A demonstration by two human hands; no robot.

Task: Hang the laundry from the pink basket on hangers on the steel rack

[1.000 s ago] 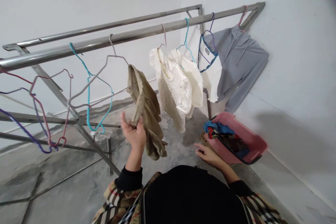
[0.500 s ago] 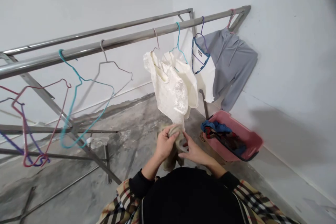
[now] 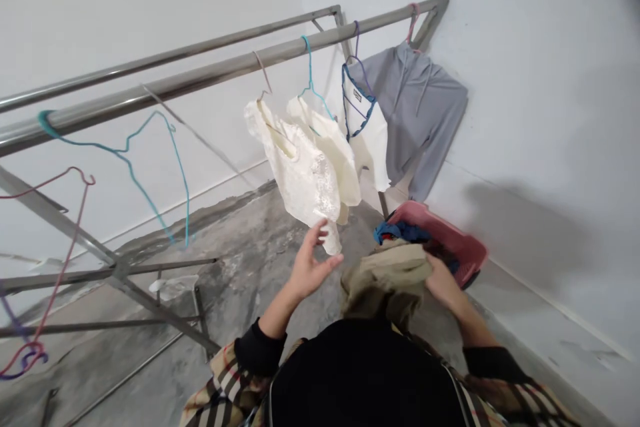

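A crumpled khaki garment (image 3: 387, 277) hangs low in front of me, its exact kind unclear. My right hand (image 3: 443, 280) grips its right edge, the fingertips partly hidden by the cloth. To the left, my left hand (image 3: 311, 263) is empty, thumb and fingers apart, close to the lower end of a white lace top (image 3: 305, 170); whether it touches the top I cannot tell. That top hangs from a pale hanger (image 3: 264, 73) on the metal rail (image 3: 220, 73).
Another cream top (image 3: 345, 167), a white top with blue trim (image 3: 373, 140) and a grey hoodie (image 3: 413, 107) hang further right. A pink basket (image 3: 465, 247) with clothes stands below them. At left are a turquoise hanger (image 3: 127, 153), a red hanger (image 3: 75, 233) and rack legs (image 3: 165, 310).
My hands have moved apart. The left has let go of the khaki garment, while the right has carried it rightward, and the cloth has spread out. The hangers at left are swinging.
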